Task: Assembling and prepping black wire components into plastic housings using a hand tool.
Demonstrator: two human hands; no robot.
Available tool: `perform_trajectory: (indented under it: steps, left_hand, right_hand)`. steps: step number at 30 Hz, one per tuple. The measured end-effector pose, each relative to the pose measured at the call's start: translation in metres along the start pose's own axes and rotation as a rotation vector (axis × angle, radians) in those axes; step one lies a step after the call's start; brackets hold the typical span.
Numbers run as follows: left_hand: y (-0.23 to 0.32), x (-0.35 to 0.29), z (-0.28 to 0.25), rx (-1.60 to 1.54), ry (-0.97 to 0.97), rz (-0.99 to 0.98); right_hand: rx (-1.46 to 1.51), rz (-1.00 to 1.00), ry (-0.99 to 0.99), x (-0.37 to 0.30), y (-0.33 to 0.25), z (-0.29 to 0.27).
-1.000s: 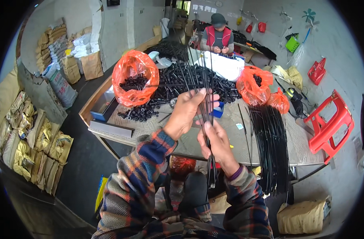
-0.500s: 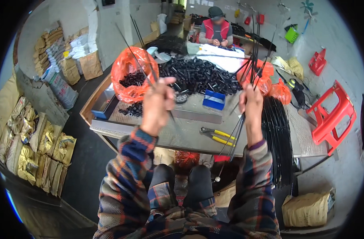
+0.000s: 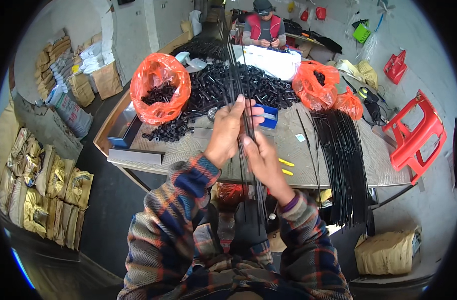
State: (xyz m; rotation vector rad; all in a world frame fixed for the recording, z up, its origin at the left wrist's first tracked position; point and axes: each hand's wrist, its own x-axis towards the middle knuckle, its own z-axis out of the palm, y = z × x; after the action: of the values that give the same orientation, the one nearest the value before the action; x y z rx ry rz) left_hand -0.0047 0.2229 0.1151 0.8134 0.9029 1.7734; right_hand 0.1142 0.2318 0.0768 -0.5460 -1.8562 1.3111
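Observation:
In front of me, above the table's near edge, my left hand [image 3: 227, 131] closes around a loose bundle of long thin black rods [image 3: 233, 70]. Its thumb lies on the near side of them, and its other fingers reach behind. Just below and to the right, my right hand [image 3: 262, 159] grips the same bundle lower down. The rods stand nearly upright in this view, their lower ends hanging over the edge by my knees. Yellow-handled pliers [image 3: 287, 167] lie partly hidden behind my right hand. Right of it, a thick sheaf of similar black rods [image 3: 341, 165] overhangs the table.
Black plastic parts [image 3: 258, 85] are heaped mid-table. Orange bags [image 3: 160, 90] [image 3: 316, 85] flank the heap, and a blue box [image 3: 268, 118] sits behind my hands. A red plastic stool [image 3: 422, 132] is at the right. Across the table, a person [image 3: 264, 30] handles something small.
My hands were apart, each with some rods. They have come together at the middle, and the rods now form one bundle between them.

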Motion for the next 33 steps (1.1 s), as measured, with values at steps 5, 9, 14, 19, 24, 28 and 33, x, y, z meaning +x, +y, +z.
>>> perform_trajectory:
  steps: [5, 9, 14, 19, 24, 28, 33]
  left_hand:
    - [0.003, -0.004, -0.015, -0.122, -0.017, 0.026]
    - [-0.005, -0.008, -0.015, -0.059, -0.003, 0.023]
    - [-0.011, -0.010, -0.019, -0.077, 0.033, -0.001]
    - [-0.013, -0.013, -0.016, -0.193, -0.051, 0.025]
    - [-0.024, -0.010, -0.012, -0.237, -0.083, 0.091]
    - [-0.033, -0.003, -0.016, -0.299, -0.012, 0.104]
    - [-0.029, -0.003, -0.013, -0.294, 0.140, 0.114]
  right_hand:
    - [-0.011, -0.202, 0.188, -0.010, 0.027, 0.021]
    - [-0.001, -0.310, 0.307, 0.018, 0.033, 0.024]
    - [-0.181, -0.456, 0.370, 0.027, 0.038, 0.020]
    - [-0.352, -0.342, 0.344, 0.027, 0.021, 0.015]
    - [-0.437, -0.392, 0.396, 0.029, 0.021, 0.008]
    - [-0.490, -0.403, 0.391, 0.033, 0.030, 0.004]
    - [-0.479, -0.454, 0.457, 0.044, 0.025, 0.000]
